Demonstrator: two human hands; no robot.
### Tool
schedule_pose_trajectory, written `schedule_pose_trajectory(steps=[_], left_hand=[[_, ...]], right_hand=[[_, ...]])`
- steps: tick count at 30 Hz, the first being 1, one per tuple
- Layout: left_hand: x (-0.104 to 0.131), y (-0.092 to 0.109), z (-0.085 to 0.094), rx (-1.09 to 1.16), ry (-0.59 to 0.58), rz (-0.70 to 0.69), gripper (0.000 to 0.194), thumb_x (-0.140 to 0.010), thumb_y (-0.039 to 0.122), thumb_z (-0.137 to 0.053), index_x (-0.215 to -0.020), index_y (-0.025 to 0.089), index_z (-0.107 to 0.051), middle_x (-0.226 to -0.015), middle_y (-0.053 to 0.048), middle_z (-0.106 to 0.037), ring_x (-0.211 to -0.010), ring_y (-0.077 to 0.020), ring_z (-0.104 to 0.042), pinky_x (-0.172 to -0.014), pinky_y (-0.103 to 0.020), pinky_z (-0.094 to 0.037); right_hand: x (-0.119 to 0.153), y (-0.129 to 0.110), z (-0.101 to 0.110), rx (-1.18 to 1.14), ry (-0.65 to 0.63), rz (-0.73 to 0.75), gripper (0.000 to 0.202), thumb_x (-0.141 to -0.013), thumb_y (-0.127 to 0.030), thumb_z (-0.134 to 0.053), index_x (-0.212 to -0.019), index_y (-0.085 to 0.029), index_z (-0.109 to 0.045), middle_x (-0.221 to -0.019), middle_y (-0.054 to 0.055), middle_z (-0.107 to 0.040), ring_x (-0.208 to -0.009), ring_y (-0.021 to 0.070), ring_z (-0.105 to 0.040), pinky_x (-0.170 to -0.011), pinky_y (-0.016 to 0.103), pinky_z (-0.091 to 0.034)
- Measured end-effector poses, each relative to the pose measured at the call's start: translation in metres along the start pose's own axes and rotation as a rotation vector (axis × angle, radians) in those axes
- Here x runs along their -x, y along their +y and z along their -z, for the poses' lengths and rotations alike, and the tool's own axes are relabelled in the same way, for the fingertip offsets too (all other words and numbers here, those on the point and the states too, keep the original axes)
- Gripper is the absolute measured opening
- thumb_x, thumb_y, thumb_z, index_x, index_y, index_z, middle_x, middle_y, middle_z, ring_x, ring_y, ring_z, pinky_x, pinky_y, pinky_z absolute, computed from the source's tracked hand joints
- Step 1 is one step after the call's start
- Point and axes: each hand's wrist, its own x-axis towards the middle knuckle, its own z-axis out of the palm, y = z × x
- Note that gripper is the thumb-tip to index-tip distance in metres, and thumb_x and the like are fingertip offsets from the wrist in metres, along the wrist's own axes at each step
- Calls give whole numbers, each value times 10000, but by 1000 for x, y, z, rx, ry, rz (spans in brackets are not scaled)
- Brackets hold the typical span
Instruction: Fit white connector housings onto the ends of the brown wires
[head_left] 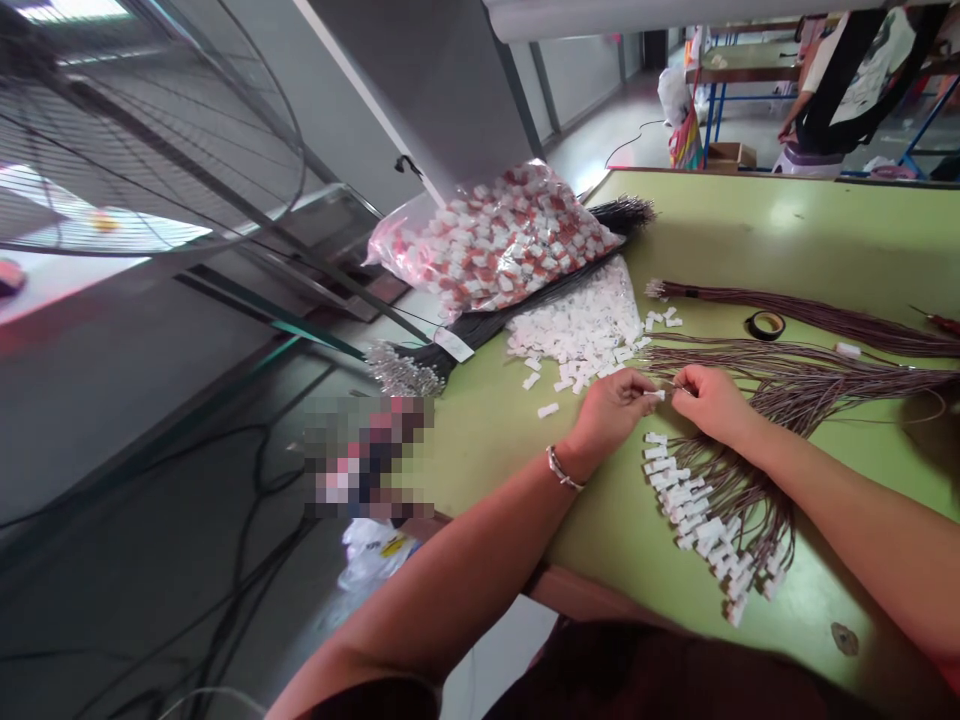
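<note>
My left hand [616,408] pinches a small white plastic connector housing [655,395] between thumb and fingers. Close to its right, my right hand [703,400] is closed on the end of a thin brown wire, its tip pointing toward the housing. Whether the tip is inside the housing, I cannot tell. Below my hands, a fan of brown wires [757,480] ends in several white connectors [694,510]. More brown wires [720,355] with bare ends lie just beyond my right hand. A heap of loose white housings [577,325] spills from a clear bag behind my left hand.
A clear bag of white and orange parts [510,240] rests on a black wire bundle [487,325] at the table's left edge. Black tape [765,325] and another brown bundle [810,305] lie farther back. A fan [150,130] stands left; a person [855,80] sits beyond the green table [825,220].
</note>
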Motion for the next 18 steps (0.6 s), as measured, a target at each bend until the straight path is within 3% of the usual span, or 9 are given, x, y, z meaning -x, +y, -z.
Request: schedule_pose_trajectory(steps=[11, 18], left_hand=[[3, 3, 2, -429, 4, -312, 43, -749, 168, -618, -727, 190, -647, -726, -17, -669, -663, -133, -594, -653, -258, -461], [3, 2, 0, -415, 11, -285, 37, -742, 174, -622, -710, 188, -635, -687, -4, -649, -636, -123, -569, -619, -241, -442]], right_hand=[[-3, 4, 0, -69, -23, -2, 138, -635, -320, -492, -594, -188, -491, -507, -41, -455, -494, 96, -357, -481, 234, -281], [-3, 3, 1, -35, -30, 11, 156, -639, -330, -525, -587, -185, -503, -477, -50, -448, -471, 91, -354, -465, 230, -268]])
